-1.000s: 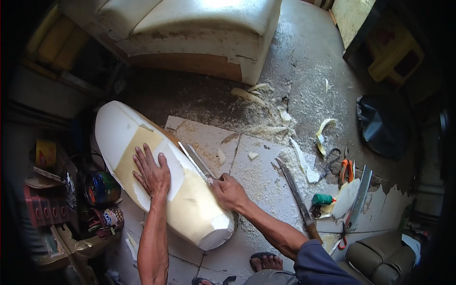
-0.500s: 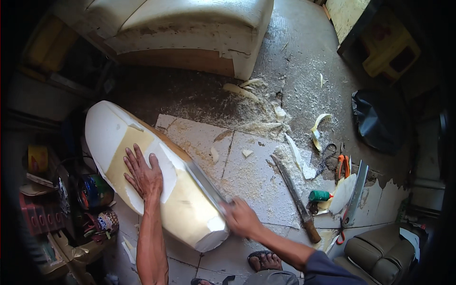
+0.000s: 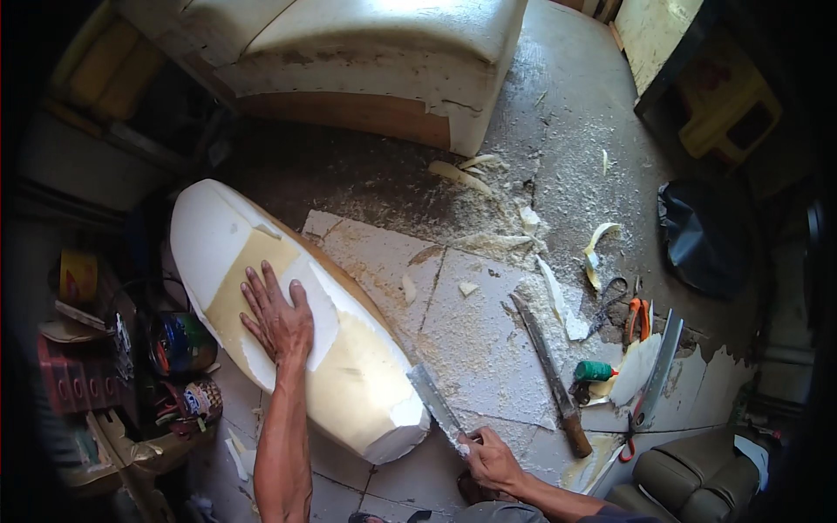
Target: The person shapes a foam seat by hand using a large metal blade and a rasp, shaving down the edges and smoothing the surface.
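Observation:
A long foam seat pad (image 3: 349, 392) in white and cream, with a tan edge along its right side, lies on white tiles. My left hand (image 3: 277, 314) rests open on its upper face, fingers spread. My right hand (image 3: 493, 462) grips a flat metal blade (image 3: 434, 405) dusted with white shavings, beside the pad's lower right edge. To the right lie a long wood-handled blade (image 3: 545, 366), orange-handled pliers (image 3: 638, 318), a green bottle (image 3: 593, 370) and a long straight metal strip (image 3: 661, 366).
A cream upholstered seat (image 3: 366, 52) stands at the back. A dark bag (image 3: 697, 235) lies right. Foam offcuts (image 3: 602, 244) and shavings scatter over the floor. Cluttered containers (image 3: 183, 340) crowd the left; brown cushions (image 3: 697, 475) sit lower right, beside me.
My right hand has moved down and rightward with the metal blade, away from the middle of the pad's right edge. My left hand stays on the foam.

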A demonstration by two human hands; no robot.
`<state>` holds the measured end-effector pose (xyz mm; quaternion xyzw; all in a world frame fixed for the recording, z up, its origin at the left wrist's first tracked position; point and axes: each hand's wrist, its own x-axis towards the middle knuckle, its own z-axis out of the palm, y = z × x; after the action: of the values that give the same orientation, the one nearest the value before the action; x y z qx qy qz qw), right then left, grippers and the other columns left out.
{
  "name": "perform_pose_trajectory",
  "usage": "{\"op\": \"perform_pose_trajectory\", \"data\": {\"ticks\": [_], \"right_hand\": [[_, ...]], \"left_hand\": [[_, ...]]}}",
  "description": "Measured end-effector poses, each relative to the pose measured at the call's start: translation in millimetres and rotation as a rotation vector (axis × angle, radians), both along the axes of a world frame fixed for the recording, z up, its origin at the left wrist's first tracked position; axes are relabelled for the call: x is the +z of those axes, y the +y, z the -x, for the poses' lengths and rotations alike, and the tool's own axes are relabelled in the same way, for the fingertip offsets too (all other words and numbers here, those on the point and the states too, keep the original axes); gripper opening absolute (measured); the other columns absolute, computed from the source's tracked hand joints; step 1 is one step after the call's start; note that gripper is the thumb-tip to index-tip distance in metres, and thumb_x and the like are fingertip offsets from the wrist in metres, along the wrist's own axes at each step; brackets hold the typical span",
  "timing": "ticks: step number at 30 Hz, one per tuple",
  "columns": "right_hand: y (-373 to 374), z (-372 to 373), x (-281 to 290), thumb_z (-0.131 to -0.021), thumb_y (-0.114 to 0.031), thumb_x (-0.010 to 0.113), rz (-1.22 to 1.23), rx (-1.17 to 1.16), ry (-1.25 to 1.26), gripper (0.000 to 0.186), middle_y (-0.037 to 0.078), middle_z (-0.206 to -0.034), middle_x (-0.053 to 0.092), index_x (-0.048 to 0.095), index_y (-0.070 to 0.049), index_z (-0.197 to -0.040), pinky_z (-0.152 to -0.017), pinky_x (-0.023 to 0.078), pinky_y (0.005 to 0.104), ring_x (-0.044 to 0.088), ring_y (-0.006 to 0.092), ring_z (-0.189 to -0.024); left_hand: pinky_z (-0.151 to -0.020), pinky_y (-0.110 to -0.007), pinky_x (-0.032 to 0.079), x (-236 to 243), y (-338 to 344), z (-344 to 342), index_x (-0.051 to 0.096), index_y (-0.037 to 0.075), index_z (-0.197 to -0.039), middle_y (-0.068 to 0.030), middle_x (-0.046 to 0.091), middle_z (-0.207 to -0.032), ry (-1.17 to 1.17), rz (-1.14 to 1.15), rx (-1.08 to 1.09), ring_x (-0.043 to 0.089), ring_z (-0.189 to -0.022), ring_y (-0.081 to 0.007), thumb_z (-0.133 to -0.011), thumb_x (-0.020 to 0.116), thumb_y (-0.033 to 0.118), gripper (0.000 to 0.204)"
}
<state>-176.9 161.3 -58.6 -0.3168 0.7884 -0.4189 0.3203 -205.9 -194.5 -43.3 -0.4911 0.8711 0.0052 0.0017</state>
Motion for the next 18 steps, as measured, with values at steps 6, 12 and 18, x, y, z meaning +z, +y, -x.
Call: {"op": "perform_pose_trajectory", "data": {"ticks": [6,12,18], "right_hand": [[-133,129,18,-0.104,-0.043,0.044,-0.135,0.029,-0.295,0.055,0.028,-0.101,0.065,0.071,0.004,-0.095,-0.084,0.05,0.0481,0.065,0.0375,-0.089],[-29,126,52,-0.097,-0.035,0.064,0.375,-0.394,0.165,0.053,0.018,-0.103,0.065,0.057,-0.006,-0.14,-0.088,0.052,0.0405,0.065,0.0323,-0.095],[116,37,45,-0.093,-0.032,0.067,-0.35,-0.825,-0.34,0.073,0.018,-0.103,0.068,0.038,0.002,-0.151,-0.071,0.057,0.036,0.068,0.0231,-0.085]], "left_hand": [[-0.122,-0.062,0.01,4,1,-4,0.023,0.021,-0.162,-0.0084,0.013,-0.17,0.042,-0.036,-0.014,0.01,-0.157,-0.0312,-0.103,0.041,0.05,0.068],[-0.122,-0.062,0.01,4,33,-11,0.024,0.02,-0.162,-0.0116,0.013,-0.17,0.092,-0.058,0.116,0.011,-0.156,-0.0367,-0.102,0.043,0.049,0.069],[-0.119,-0.066,0.013,25,124,-22,0.033,0.017,-0.158,-0.0194,0.017,-0.167,0.054,-0.401,0.07,0.012,-0.153,-0.0457,-0.093,0.06,0.041,0.074]]}}
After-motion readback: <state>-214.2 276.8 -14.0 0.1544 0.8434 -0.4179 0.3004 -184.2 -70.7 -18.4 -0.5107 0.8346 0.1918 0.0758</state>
